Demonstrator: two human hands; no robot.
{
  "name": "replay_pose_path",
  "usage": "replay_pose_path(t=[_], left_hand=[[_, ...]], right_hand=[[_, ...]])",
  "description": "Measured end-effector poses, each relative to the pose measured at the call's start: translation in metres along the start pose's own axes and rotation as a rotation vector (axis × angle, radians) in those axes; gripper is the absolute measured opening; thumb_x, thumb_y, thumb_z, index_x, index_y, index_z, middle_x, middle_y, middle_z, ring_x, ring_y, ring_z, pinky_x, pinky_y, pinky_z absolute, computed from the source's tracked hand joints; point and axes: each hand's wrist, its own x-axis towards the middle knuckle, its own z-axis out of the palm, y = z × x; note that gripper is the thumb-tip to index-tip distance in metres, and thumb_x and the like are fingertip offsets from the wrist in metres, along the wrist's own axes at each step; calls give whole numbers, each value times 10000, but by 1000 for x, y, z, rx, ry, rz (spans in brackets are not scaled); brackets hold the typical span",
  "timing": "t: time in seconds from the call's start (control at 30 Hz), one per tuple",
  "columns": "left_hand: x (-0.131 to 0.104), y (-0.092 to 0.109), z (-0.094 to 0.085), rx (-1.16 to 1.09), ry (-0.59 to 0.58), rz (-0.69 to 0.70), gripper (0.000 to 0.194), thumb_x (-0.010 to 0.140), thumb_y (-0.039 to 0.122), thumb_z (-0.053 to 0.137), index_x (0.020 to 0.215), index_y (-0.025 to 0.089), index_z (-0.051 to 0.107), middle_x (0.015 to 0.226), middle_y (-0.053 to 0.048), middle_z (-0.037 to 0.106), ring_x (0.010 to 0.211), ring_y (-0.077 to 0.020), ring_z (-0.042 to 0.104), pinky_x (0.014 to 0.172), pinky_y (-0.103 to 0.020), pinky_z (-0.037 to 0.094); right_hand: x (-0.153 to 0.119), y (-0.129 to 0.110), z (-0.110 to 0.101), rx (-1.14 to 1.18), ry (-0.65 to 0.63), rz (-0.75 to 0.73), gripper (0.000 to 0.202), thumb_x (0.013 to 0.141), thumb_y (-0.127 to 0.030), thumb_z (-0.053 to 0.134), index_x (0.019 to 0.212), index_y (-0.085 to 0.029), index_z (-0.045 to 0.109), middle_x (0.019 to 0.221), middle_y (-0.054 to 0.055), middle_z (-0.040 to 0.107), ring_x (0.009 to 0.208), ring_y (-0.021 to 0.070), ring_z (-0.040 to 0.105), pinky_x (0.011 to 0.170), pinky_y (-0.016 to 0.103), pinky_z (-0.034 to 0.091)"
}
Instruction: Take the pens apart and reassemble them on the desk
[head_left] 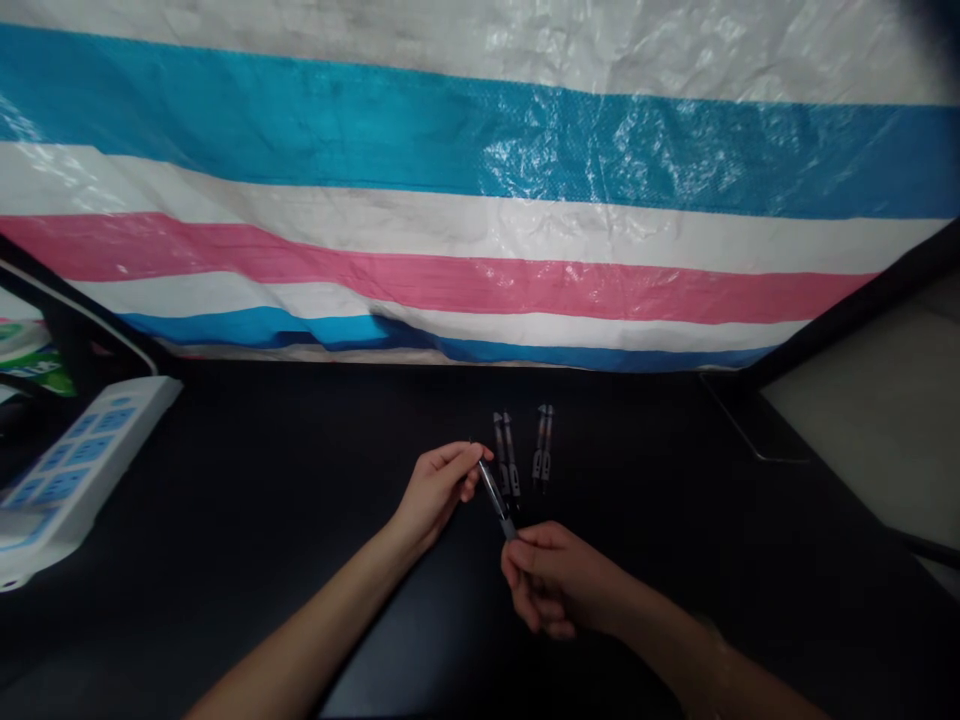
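A dark pen with a grey end slants between my two hands above the black table. My left hand pinches its upper end between thumb and fingers. At the lower, grey end, my right hand is closed on the same pen with thumb and forefinger. Just beyond lie two dark pens side by side, close to the held one. A second pair of similar pens lies a little to the right. The pen's very tips are covered by my fingers.
A white power strip with blue socket faces runs along the left side of the black table. A striped plastic sheet hangs behind the table. Dark frame legs stand at both sides, with a flat foot at the right.
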Motion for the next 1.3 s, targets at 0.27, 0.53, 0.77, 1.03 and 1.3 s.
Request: replay_pose_path(t=[0.27,0.53,0.77,1.03,1.3], left_hand=[[-1,2,0,-9,27,-31,286,668,360,784,775,95,757,519,10,526,467,-34,405,429,-156,268],[-1,2,0,7,39,-30,287,664,362,787,769,97,755,521,10,532,466,-37,406,444,-162,289],[-1,1,1,62,-24,33,307,712,402,747,780,103,743,505,15,519,473,-58,400,464,-186,305],[-2,-3,1,170,-49,77,310,768,418,698,779,109,725,522,11,523,487,-69,408,484,-197,308],[-2,0,1,119,-24,84,314,766,428,689,778,114,696,547,15,524,493,-75,419,494,-202,316]], right_hand=[[-3,-5,4,-86,74,-30,428,752,-565,607,671,-156,510,449,-15,585,257,28,318,264,146,269],[-3,-4,6,-164,178,-85,313,792,-430,606,708,-132,558,462,-9,596,264,44,385,272,147,304],[2,3,1,101,51,-122,475,844,-589,518,877,-119,567,661,70,669,505,120,610,407,191,445],[2,1,0,5,37,-93,408,762,-489,678,847,-179,427,577,19,660,400,100,568,368,152,369],[0,1,1,76,-5,-136,345,837,-474,605,867,-156,472,724,59,672,597,153,665,442,187,446]])
